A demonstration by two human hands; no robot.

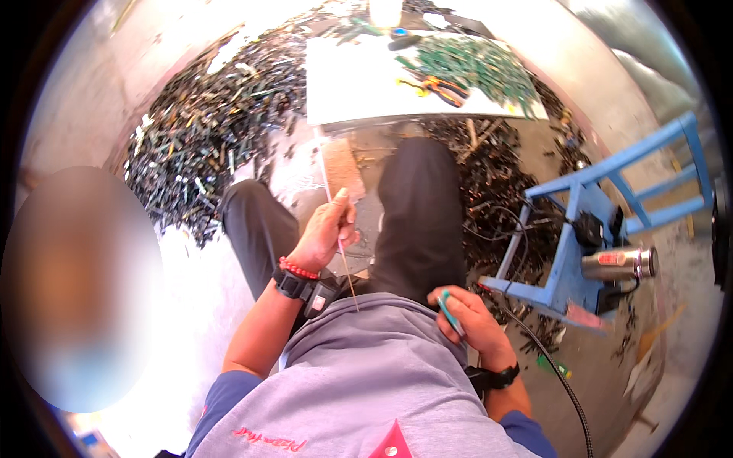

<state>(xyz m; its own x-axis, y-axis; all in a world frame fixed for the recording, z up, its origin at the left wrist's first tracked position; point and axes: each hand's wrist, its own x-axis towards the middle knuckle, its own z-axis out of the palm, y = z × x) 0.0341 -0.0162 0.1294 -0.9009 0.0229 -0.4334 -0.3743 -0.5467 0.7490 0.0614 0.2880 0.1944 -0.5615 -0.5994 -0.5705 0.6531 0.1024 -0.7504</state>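
Note:
My left hand [327,233] is closed around a long thin stick [347,269]. The stick slants through the fingers, its upper end toward the white board and its lower end over my shirt. A red bead bracelet and a dark wrist device sit on that arm. Beside my right thigh, my right hand [475,320] is closed on a small teal-handled tool [450,311]. The tool's pale end points down toward my waist; its exact kind is hard to make out. The two hands are apart, on either side of my lap.
Ahead, a white board [336,88] bears green strips [473,65] and orange-black pliers [445,90]. Heaps of dark scraps [221,122] cover the floor. On the right, a blue chair [569,229] carries a steel flask [618,263]; a black cable [561,378] runs past. A blurred oval hides the left.

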